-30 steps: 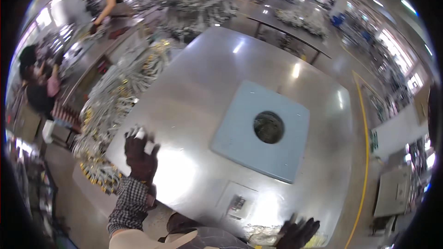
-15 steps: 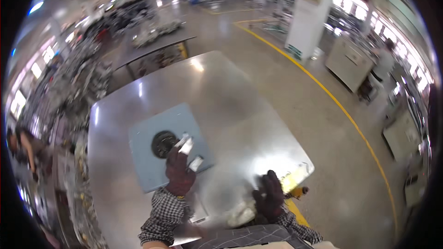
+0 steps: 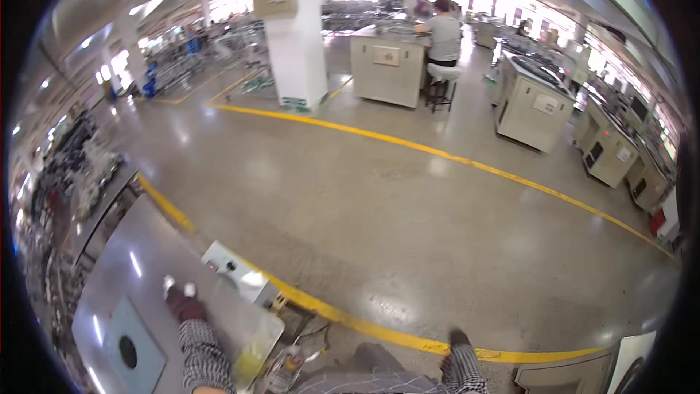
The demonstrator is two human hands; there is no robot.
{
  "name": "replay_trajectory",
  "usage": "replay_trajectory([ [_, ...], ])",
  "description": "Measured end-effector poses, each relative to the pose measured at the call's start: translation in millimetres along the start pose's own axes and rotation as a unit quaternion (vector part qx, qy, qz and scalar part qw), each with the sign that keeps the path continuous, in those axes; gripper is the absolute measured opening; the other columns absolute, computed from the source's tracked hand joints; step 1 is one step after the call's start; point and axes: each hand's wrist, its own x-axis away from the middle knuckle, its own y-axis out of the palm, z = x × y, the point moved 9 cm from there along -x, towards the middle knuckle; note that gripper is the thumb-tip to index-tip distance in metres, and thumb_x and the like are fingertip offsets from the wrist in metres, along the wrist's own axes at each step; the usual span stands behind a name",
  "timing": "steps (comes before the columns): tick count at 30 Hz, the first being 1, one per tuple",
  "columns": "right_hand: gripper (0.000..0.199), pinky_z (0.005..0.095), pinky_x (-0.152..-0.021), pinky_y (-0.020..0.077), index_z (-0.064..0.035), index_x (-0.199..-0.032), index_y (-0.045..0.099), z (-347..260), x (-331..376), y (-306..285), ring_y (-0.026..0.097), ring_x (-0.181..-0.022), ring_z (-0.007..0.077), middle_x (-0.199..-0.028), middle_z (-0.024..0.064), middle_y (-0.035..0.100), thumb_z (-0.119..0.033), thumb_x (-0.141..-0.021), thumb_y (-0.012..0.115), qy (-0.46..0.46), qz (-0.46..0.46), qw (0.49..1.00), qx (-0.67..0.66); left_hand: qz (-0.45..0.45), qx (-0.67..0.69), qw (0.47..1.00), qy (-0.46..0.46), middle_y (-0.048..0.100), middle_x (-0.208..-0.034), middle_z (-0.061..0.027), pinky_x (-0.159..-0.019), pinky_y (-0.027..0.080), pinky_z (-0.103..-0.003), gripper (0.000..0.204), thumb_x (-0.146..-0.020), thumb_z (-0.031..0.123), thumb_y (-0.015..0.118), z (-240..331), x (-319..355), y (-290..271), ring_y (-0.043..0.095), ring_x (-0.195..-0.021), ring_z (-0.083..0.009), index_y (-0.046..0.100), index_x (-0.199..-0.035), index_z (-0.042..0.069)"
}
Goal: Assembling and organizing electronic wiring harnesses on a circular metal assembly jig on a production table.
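Over the metal tabletop (image 3: 95,277) reaches my left hand (image 3: 186,306), in a dark red glove with two white tips. The tips stand apart, and nothing shows between them. Left of this hand lies a blue-grey board (image 3: 146,350) with a round black disc (image 3: 127,352) on it; the hand does not touch either. My right hand (image 3: 458,338), dark-gloved and small in view, hangs low beside my body, away from the table and over the floor. Its fingers are too blurred to make out.
A white control box (image 3: 244,277) with a black knob and red light sits at the table's right edge. Near its corner are a yellow patch (image 3: 251,357) and a clear container (image 3: 284,368). A yellow line (image 3: 364,328) crosses the floor. Far off, a person (image 3: 443,33) sits at a cabinet (image 3: 386,73).
The view has swung right, so the table now lies at lower left. My left hand has left the black disc; my right hand has moved off the table to the right.
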Motion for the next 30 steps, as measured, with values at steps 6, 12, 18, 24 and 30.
replay_trajectory([
  [6,0.054,0.0358,-0.105,0.0350,-0.0068,-0.132,0.047,21.3,68.8,62.0,0.045,-0.125,0.0272,-0.135,0.0159,0.047,-0.042,-0.090,0.046,0.325,0.106,0.919,0.196,-0.029,-0.101,0.988,-0.117,0.047,-0.127,-0.0210,-0.100,0.036,-0.042,0.053,-0.088,0.012,0.054,-62.2,-5.2,-63.0,0.044,-0.118,-0.0364,0.036,-0.137,0.004],
  [12,0.054,0.0364,-0.105,0.0346,-0.0070,-0.131,0.048,-21.0,45.1,78.3,0.043,-0.127,0.0283,-0.135,0.0154,0.047,-0.043,-0.091,0.045,0.296,0.104,0.921,0.232,-0.045,-0.079,0.985,-0.145,0.042,-0.135,-0.0232,-0.105,0.032,-0.040,0.052,-0.090,0.013,0.053,-66.5,-1.6,-50.3,0.040,-0.125,-0.0366,0.036,-0.138,0.004],
  [18,0.051,0.0388,-0.102,0.0376,-0.0087,-0.129,0.050,-261.2,-124.7,116.2,0.048,-0.121,0.0306,-0.128,0.0157,0.053,-0.043,-0.091,0.046,-0.094,-0.014,0.883,0.460,0.048,0.115,0.982,-0.140,0.041,-0.136,-0.0225,-0.106,0.031,-0.039,0.049,-0.092,0.011,0.048,-106.2,12.0,-49.4,0.039,-0.127,-0.0347,0.036,-0.138,0.002],
  [24,0.046,0.0339,-0.104,0.0353,-0.0039,-0.126,0.052,-481.3,-256.8,105.3,0.049,-0.121,0.0279,-0.126,0.0152,0.055,-0.035,-0.093,0.049,-0.189,0.141,0.940,0.245,0.063,0.113,0.985,-0.116,0.046,-0.131,-0.0126,-0.100,0.037,-0.036,0.042,-0.094,0.015,0.045,-120.9,24.8,-48.9,0.045,-0.119,-0.0236,0.042,-0.135,0.006],
  [30,0.050,0.0393,-0.097,0.0404,-0.0078,-0.126,0.052,-455.7,-352.6,91.6,0.052,-0.114,0.0349,-0.124,0.0183,0.055,-0.043,-0.093,0.039,-0.079,0.097,0.912,0.390,0.176,0.061,0.967,-0.173,0.053,-0.125,-0.0198,-0.093,0.043,-0.037,0.045,-0.089,0.016,0.053,-36.1,-6.2,-78.0,0.052,-0.114,-0.0313,0.045,-0.130,0.000],
])
